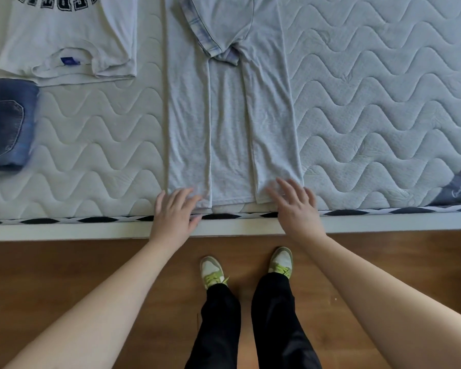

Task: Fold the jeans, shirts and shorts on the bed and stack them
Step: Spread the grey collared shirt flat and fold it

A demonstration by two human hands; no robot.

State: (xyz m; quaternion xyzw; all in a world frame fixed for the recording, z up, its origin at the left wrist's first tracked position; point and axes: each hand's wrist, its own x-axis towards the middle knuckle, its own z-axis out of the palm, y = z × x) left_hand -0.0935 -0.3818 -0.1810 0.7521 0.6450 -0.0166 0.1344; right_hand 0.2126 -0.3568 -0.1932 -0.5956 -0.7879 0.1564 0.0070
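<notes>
Both bare forearms reach forward from the bottom corners of the view and converge on the near edge of the bed (pixel 357 225). The left hand (pixel 174 213) lies palm down on the lower left corner of the grey shirt (pixel 229 134), its fingers (pixel 183 195) straight and slightly spread, flat on the cloth and holding nothing. The right hand (pixel 296 206) lies the same way on the lower right corner, fingers (pixel 285 186) fanned wide and pressing the hem, with no fold of cloth pinched between them.

The grey shirt lies lengthwise in the middle of the bed, its hem just at the near edge. Both its long sides are folded inward, leaving a narrow strip of the middle showing between them. Near the top of the view a plaid collar (pixel 210 41) lies on it.

To the left, well apart from the grey shirt, lies a folded white shirt (pixel 69 41) with dark lettering and a blue neck label. Just in front of it, at the left border, sits a folded pair of jeans (pixel 8 123), back pocket up.

The mattress is pale with wavy quilting and a black-and-white trim along its near edge; a dark patch with script lettering marks its right corner. Below is a brown wooden floor (pixel 64 275), where the person stands in black trousers and green-and-white sneakers (pixel 210 270).
</notes>
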